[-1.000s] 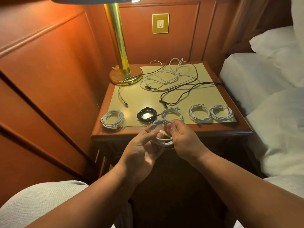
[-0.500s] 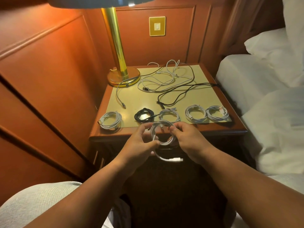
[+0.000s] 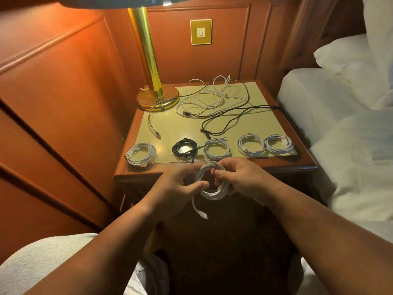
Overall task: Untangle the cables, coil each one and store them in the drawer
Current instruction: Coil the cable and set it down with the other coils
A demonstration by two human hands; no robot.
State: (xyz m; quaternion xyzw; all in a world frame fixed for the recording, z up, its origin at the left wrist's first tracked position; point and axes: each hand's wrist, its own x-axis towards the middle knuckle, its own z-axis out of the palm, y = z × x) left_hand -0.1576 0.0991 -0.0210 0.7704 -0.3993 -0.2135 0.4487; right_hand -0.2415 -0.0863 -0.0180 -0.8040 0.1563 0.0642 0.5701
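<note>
Since a moment ago the loose tail (image 3: 200, 210) is dangling lower; our left hand (image 3: 176, 189) and right hand (image 3: 240, 177) are gripping the white coil (image 3: 209, 182) before the table (image 3: 212, 167), finishing coiling; next we tuck the tail.

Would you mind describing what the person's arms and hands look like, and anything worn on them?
Both forearms are bare up to the frame's lower edge, with no sleeves in view. The left hand and right hand are ungloved. No watch or bracelet shows on either wrist, and no ring shows on the fingers that can be seen. Pale textured fabric lies below the left arm, apparently on the lap.
</note>
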